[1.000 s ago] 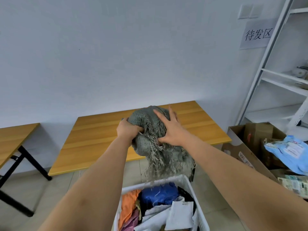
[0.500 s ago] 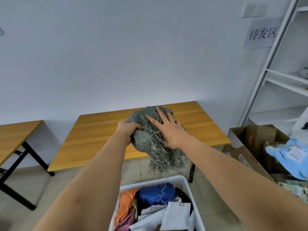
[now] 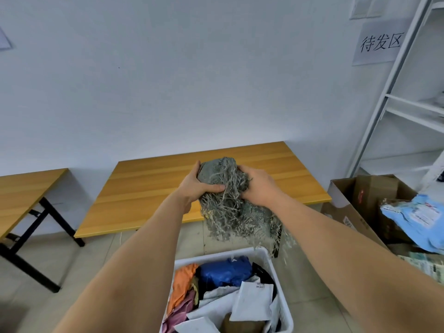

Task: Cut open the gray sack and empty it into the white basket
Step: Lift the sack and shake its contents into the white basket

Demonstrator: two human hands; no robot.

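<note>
The gray sack point(image 3: 228, 207) is a crumpled woven bundle with frayed loose threads, held in the air above and behind the white basket point(image 3: 284, 306). My left hand point(image 3: 198, 186) grips its upper left side, thumb across the front. My right hand point(image 3: 258, 186) grips its upper right side with curled fingers. Frayed ends hang down toward the basket. The basket at the bottom centre holds several packages: orange, blue, black, purple and white ones.
A wooden table point(image 3: 149, 188) stands behind the sack, a second one point(image 3: 21, 188) at the left. An open cardboard box point(image 3: 374, 200) with a light blue parcel point(image 3: 418, 219) sits on the right, below a white shelf rack point(image 3: 394, 102).
My right hand, flat with spread fingers on the sack before, now curls round its right side. Both hands have bunched the sack tighter.
</note>
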